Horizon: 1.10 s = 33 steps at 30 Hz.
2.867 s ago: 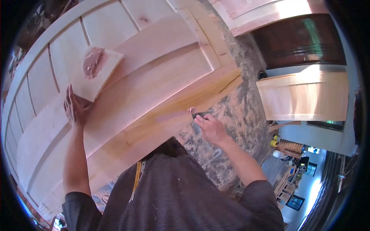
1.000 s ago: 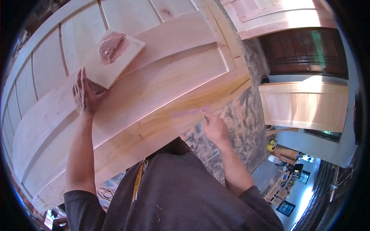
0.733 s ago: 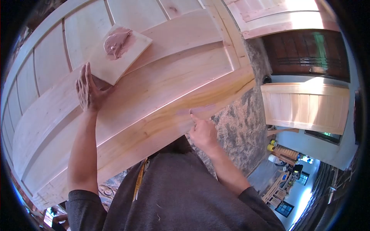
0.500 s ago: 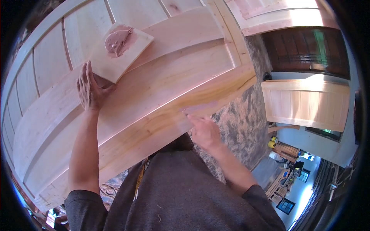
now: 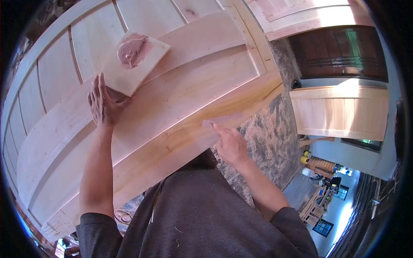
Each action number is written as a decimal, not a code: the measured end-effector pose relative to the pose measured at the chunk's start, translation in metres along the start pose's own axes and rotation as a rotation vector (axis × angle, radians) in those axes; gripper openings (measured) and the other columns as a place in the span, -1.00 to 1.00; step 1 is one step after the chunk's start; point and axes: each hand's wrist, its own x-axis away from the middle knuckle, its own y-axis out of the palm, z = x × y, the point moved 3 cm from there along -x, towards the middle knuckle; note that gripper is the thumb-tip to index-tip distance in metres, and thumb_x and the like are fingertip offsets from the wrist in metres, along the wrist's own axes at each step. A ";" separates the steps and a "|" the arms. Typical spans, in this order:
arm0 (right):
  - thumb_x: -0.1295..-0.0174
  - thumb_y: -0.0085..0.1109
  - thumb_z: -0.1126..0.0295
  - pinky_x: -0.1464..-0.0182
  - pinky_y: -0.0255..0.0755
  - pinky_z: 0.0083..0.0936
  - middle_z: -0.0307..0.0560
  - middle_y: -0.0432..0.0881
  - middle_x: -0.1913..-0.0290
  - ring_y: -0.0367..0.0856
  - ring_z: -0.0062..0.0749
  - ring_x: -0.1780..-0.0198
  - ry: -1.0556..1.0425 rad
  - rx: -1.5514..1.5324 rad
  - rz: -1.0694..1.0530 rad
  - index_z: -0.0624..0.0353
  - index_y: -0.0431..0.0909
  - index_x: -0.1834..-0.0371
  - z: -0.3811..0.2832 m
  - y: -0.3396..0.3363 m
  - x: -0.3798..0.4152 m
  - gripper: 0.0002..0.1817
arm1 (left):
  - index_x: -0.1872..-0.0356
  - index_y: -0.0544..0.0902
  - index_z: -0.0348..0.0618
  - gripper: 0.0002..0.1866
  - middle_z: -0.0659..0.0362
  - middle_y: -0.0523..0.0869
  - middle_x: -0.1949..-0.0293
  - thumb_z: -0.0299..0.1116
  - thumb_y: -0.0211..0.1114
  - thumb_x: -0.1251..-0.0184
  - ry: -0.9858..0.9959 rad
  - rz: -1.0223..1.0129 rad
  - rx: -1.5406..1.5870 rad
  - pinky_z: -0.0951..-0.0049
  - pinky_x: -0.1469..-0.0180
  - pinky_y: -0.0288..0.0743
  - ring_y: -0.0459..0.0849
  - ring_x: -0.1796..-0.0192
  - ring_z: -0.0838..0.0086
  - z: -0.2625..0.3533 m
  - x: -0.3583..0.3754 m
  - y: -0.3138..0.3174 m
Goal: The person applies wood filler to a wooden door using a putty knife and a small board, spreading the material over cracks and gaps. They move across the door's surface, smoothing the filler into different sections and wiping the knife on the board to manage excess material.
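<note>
A large pale wooden door panel (image 5: 185, 96) lies in front of me. On it rests a square board (image 5: 148, 66) bearing a mound of pink putty (image 5: 131, 51). My left hand (image 5: 103, 105) is open beside the board's near corner, fingers stretched along its edge and thumb apart. My right hand (image 5: 232, 144) is at the panel's near rail, its index finger extended to a smear of pink putty (image 5: 223, 119) and the other fingers curled. Whether a thin scraper sits under that fingertip, I cannot make out.
Dusty, mottled floor (image 5: 266, 142) lies to the right of the panel. Another pale door (image 5: 340, 112) and a dark brown door (image 5: 337, 53) stand farther right. A further pale panel (image 5: 301, 17) is at the top right. Shelves and tools (image 5: 318, 193) fill the lower right.
My right fingertip has shifted slightly right along the near rail, and more of the pink smear shows there. My left hand stays beside the putty board. The view has tilted a little.
</note>
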 end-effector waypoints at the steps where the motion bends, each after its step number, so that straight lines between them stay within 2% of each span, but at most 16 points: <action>1: -0.19 0.11 0.51 -0.16 0.58 -0.16 0.02 0.67 -0.23 0.59 -0.07 -0.21 0.012 -0.002 0.035 0.22 0.57 -0.28 0.002 0.006 -0.005 -0.49 | -0.58 0.14 -0.06 0.32 -0.05 0.28 -0.53 0.23 0.66 0.24 0.005 0.003 0.001 0.04 -0.49 0.16 0.30 -0.51 0.08 0.000 0.000 0.000; 5: -0.19 0.11 0.52 -0.20 0.58 -0.22 -0.02 0.68 -0.23 0.64 -0.07 -0.15 -0.074 0.035 0.179 0.19 0.59 -0.27 -0.013 0.028 -0.005 -0.49 | -0.58 0.16 -0.07 0.31 -0.05 0.30 -0.51 0.24 0.66 0.24 0.013 0.011 0.007 0.05 -0.49 0.16 0.31 -0.50 0.08 -0.001 -0.001 -0.001; 8: -0.21 0.09 0.53 -0.18 0.59 -0.25 -0.03 0.69 -0.23 0.64 -0.11 -0.16 -0.217 0.083 0.136 0.19 0.59 -0.27 -0.015 0.033 0.003 -0.50 | -0.57 0.17 -0.08 0.30 -0.04 0.32 -0.50 0.21 0.66 0.24 0.013 0.009 0.014 0.06 -0.49 0.17 0.32 -0.50 0.08 0.001 0.000 -0.001; 11: -0.22 0.09 0.55 -0.17 0.60 -0.28 -0.03 0.71 -0.20 0.64 -0.15 -0.16 -0.328 0.117 0.094 0.19 0.58 -0.27 0.009 0.018 0.009 -0.51 | -0.57 0.17 -0.07 0.30 -0.02 0.33 -0.50 0.17 0.68 0.25 0.010 0.007 0.013 0.06 -0.49 0.18 0.33 -0.49 0.08 0.000 -0.001 -0.002; 14: -0.18 0.13 0.49 -0.16 0.59 -0.22 -0.02 0.72 -0.17 0.62 -0.09 -0.17 -0.298 0.110 0.239 0.24 0.60 -0.23 0.034 0.006 0.006 -0.51 | -0.57 0.17 -0.08 0.30 -0.01 0.33 -0.50 0.14 0.69 0.26 -0.012 -0.005 0.005 0.06 -0.49 0.19 0.33 -0.49 0.09 0.000 0.000 0.000; 17: -0.20 0.13 0.47 -0.13 0.59 -0.15 0.06 0.76 -0.05 0.66 0.03 -0.09 -0.041 0.045 0.201 0.20 0.62 -0.23 0.043 -0.003 0.008 -0.52 | -0.57 0.17 -0.07 0.29 -0.01 0.33 -0.51 0.12 0.70 0.26 -0.010 -0.006 0.002 0.06 -0.49 0.19 0.33 -0.50 0.09 0.001 0.000 0.000; 20: -0.17 0.15 0.47 -0.17 0.56 -0.11 0.25 0.73 0.00 0.69 0.13 -0.02 0.257 -0.088 0.003 0.17 0.64 -0.26 0.046 -0.012 0.002 -0.49 | -0.57 0.17 -0.05 0.29 0.00 0.33 -0.51 0.10 0.70 0.26 -0.016 -0.007 0.000 0.05 -0.49 0.19 0.33 -0.50 0.08 0.002 0.000 -0.003; 23: -0.16 0.10 0.46 -0.13 0.54 -0.02 0.32 0.73 0.13 0.70 0.24 0.04 0.234 -0.211 0.056 0.17 0.62 -0.27 0.031 -0.002 -0.003 -0.47 | -0.57 0.17 -0.05 0.29 0.01 0.32 -0.52 0.10 0.70 0.25 -0.003 0.001 0.000 0.05 -0.50 0.18 0.33 -0.50 0.08 0.002 0.001 0.003; 26: -0.16 0.09 0.44 -0.10 0.56 -0.01 0.33 0.72 0.14 0.69 0.26 0.02 0.179 -0.230 -0.013 0.16 0.65 -0.22 0.003 -0.001 -0.009 -0.50 | -0.58 0.17 -0.05 0.29 0.02 0.33 -0.52 0.12 0.69 0.24 0.016 0.006 -0.012 0.05 -0.50 0.19 0.33 -0.50 0.07 -0.002 0.001 0.004; 29: -0.18 0.05 0.45 -0.07 0.58 -0.01 0.36 0.71 0.19 0.68 0.30 0.08 0.072 -0.207 0.016 0.15 0.67 -0.17 -0.013 0.007 -0.014 -0.54 | -0.58 0.16 -0.06 0.30 0.02 0.34 -0.52 0.16 0.68 0.24 0.006 0.003 -0.017 0.04 -0.49 0.19 0.34 -0.50 0.07 -0.001 0.001 0.002; 32: -0.18 0.09 0.47 -0.06 0.62 -0.10 0.26 0.74 0.10 0.71 0.14 0.01 -0.061 -0.091 -0.098 0.11 0.69 -0.14 -0.009 0.000 -0.012 -0.57 | -0.58 0.16 -0.08 0.32 0.02 0.35 -0.51 0.19 0.68 0.25 0.004 0.010 -0.001 0.04 -0.49 0.20 0.34 -0.50 0.07 0.001 0.002 0.002; 33: -0.20 0.08 0.48 -0.10 0.61 -0.14 0.18 0.73 0.01 0.70 0.07 -0.04 -0.121 -0.072 -0.049 0.12 0.68 -0.15 0.001 -0.004 -0.010 -0.57 | -0.58 0.16 -0.09 0.32 0.01 0.35 -0.51 0.20 0.68 0.26 0.008 0.016 0.006 0.04 -0.49 0.20 0.34 -0.50 0.07 0.002 0.001 0.002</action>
